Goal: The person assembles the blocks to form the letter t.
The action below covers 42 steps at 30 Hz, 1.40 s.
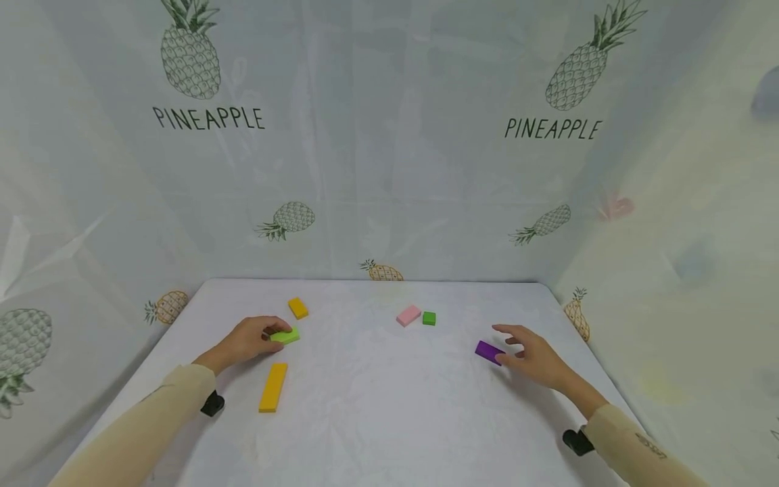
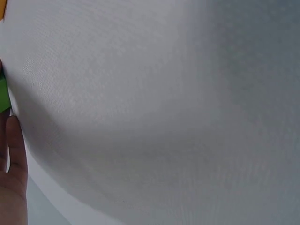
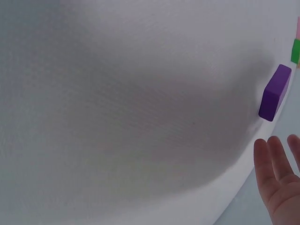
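Note:
At the left of the table, my left hand has its thumb and fingers around a light green block. Only part of that green block shows at the edge of the left wrist view, between the fingertips. On the right side, a purple block lies flat on the table. Close by it is my right hand, thumb and fingers spread apart, the thumb overlapping the block's near end in the head view. From the right wrist, the purple block appears beyond the extended fingers, with a gap between.
A long yellow block lies nearer than my left hand, and a short yellow block farther back. Toward the back middle, a pink block sits beside a small green block. Pineapple-print curtains surround the white table.

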Tool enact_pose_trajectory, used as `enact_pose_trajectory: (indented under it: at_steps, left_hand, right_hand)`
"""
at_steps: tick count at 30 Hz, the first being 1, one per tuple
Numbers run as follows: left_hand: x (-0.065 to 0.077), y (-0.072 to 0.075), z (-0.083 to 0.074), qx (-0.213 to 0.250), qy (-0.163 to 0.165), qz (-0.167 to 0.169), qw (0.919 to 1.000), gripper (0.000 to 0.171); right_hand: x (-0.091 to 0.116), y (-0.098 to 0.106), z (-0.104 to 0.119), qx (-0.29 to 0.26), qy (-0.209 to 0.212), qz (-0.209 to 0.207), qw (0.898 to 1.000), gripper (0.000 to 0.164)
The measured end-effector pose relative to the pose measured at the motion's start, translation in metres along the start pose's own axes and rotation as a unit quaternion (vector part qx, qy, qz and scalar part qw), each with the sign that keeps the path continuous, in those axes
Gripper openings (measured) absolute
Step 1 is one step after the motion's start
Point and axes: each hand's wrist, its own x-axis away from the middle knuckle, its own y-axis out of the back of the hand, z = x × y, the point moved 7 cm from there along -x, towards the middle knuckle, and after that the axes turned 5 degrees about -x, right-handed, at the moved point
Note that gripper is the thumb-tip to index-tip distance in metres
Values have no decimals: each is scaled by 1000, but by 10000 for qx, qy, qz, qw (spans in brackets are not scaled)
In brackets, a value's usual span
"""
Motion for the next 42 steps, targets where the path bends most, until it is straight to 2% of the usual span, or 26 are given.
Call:
enact_pose_trajectory:
  at_steps: [8, 15, 32, 42]
  left_hand:
    - [1, -2, 1, -19, 63, -11, 10000, 31]
    - [2, -2, 0, -60, 55, -29, 10000, 32]
    - [1, -3, 5, -100, 230, -15, 9997, 33]
    - [0, -4, 7, -155, 86, -47, 9998, 33]
  right_hand:
    - [-1, -7, -6, -164, -118, 65, 9998, 59]
    - [-1, -12, -12, -67, -283, 150, 9995, 55]
    - [-4, -14, -11, -161, -310, 210, 9992, 42]
    - [-4, -18, -15, -25, -496, 213, 9985, 38]
